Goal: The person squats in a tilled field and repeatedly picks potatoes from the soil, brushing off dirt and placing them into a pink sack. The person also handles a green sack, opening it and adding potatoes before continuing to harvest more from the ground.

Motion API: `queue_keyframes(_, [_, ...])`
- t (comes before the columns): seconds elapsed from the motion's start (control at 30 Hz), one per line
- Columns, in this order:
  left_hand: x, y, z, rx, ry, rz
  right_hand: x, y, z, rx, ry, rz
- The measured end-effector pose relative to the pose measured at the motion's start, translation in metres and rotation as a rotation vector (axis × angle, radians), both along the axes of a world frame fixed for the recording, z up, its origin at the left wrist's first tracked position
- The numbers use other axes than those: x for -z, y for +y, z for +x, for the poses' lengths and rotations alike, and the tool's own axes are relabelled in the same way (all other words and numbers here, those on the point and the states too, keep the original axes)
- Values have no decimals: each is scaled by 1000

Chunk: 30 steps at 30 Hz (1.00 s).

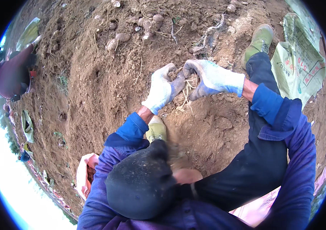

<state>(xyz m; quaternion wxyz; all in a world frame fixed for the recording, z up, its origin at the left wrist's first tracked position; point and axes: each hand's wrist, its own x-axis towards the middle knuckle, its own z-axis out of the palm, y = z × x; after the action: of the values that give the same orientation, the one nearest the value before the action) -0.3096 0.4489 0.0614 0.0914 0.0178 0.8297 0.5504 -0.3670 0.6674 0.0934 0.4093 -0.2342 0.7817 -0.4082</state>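
My left hand and my right hand meet over dug soil, both in white and blue work gloves with dirt-darkened fingers. A soil-caked root clump sits between them, its pale stringy roots hanging down. The right fingers curl around it from one side, the left thumb and fingers press in from the other. How much of the clump is hidden inside the gloves I cannot tell. Beyond the hands, soil-covered tubers that look like potatoes lie on the ground.
My shoes stand on loose soil. A printed woven sack lies at right; a pink sack stands at lower left. Torn plastic film lies ahead. Another person bends near a sack at far left.
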Motion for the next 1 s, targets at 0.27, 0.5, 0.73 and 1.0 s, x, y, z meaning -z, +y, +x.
queue_keyframes(0.27, [2,-2,-21,-277,-296,458,4,-4,7,354,-791,-364])
queue_keyframes(0.5, [5,5,-10,-20,-197,302,29,-6,7,140,351,61])
queue_keyframes(0.73, [15,-13,21,436,-218,-222,56,13,-19,227,104,81])
queue_keyframes(1.0, [12,8,10,70,-362,182,40,5,1,264,-476,-108])
